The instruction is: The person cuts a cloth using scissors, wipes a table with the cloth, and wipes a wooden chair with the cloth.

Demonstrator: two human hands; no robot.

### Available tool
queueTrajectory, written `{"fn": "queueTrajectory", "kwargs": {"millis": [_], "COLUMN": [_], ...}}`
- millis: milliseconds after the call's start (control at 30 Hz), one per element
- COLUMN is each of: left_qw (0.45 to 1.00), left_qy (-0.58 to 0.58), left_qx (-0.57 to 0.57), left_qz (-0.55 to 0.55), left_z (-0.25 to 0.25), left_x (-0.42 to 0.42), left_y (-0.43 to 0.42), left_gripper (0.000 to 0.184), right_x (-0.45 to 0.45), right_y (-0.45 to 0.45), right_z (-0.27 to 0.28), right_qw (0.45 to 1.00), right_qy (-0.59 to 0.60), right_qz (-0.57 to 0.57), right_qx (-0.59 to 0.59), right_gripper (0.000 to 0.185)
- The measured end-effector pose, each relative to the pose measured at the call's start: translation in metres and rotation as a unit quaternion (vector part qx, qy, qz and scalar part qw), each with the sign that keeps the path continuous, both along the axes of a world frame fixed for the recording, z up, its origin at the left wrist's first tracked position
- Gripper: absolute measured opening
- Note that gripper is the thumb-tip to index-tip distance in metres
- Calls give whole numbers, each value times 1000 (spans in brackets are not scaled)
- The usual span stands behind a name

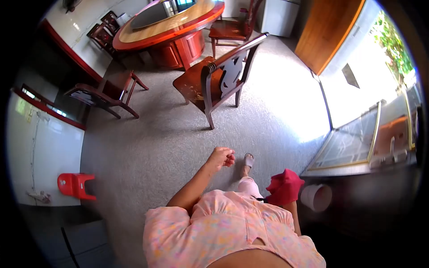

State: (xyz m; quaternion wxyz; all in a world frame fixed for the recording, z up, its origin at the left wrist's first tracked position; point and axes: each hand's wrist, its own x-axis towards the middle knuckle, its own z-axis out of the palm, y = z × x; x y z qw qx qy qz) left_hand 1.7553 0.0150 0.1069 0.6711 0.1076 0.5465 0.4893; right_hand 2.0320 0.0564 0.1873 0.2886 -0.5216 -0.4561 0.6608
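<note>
A person in a pastel blouse (219,219) is seen from above on a grey floor (143,147), one sandal (249,161) ahead and the other foot out of sight. The left hand (222,157) hangs forward, fingers loosely curled; nothing shows in it, but its palm is turned from view and whether the fingertips press together cannot be told. A red cloth (284,187) sits at the end of the right arm, near right — it covers the right hand entirely, so its grip cannot be made out. Just right of the cloth stands a white bin (316,197), its lower part lost in shadow.

Beyond the left hand, a dark wood chair (196,82) turns its back to the viewer. A round table (178,21) rises farther off, its far edge cut off. A red stool (76,185) is near left, well apart from the hands. At far right, glare washes out the doorway (348,76) — only some foliage (395,44) stays readable.
</note>
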Motion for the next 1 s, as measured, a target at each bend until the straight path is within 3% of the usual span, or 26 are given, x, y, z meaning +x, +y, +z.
{"fn": "queueTrajectory", "kwargs": {"millis": [100, 200, 333, 433, 500, 533, 600, 633, 700, 800, 833, 900, 1000], "left_qw": [994, 954, 929, 871, 849, 830, 815, 818, 813, 812, 829, 843, 858], "left_qy": [-31, -179, -180, -228, -253, -273, -327, -343, -342, -430, -411, -379, -354], "left_qx": [-47, -56, -7, -10, -14, -19, -18, 16, 47, 151, 78, -23, -36], "left_qz": [96, 235, 323, 435, 465, 486, 478, 461, 468, 365, 371, 382, 370], "left_z": [-14, -53, -31, -18, -20, -23, -33, -38, -31, -46, -60, -38, -44], "left_x": [-42, -98, -137, -140, -146, -152, -163, -172, -184, -201, -204, -203, -210], "left_y": [30, 56, 99, 130, 149, 156, 157, 163, 186, 206, 209, 212, 201], "left_gripper": [18, 21, 28, 43, 46, 49, 53, 51, 46, 34, 22, 5, 9], "right_x": [-22, -48, -80, -93, -124, -132, -145, -154, -169, -184, -191, -206, -227], "right_y": [72, 138, 210, 250, 256, 271, 281, 279, 278, 280, 284, 295, 307], "right_z": [3, 16, -2, -34, 23, 19, 18, 21, 19, 15, 17, 19, 24], "right_qw": [992, 976, 947, 915, 849, 848, 722, 807, 882, 915, 917, 921, 912], "right_qy": [-38, -61, -72, -96, -167, -166, -194, -217, -175, -134, -132, -124, -120], "right_qz": [86, 139, 164, 205, 234, 240, 336, 289, 266, 262, 264, 270, 297], "right_qx": [83, 157, 266, 333, 443, 443, 572, 466, 348, 276, 268, 253, 254], "right_gripper": [35, 39, 48, 55, 41, 41, 25, 13, 19, 28, 31, 37, 45]}}
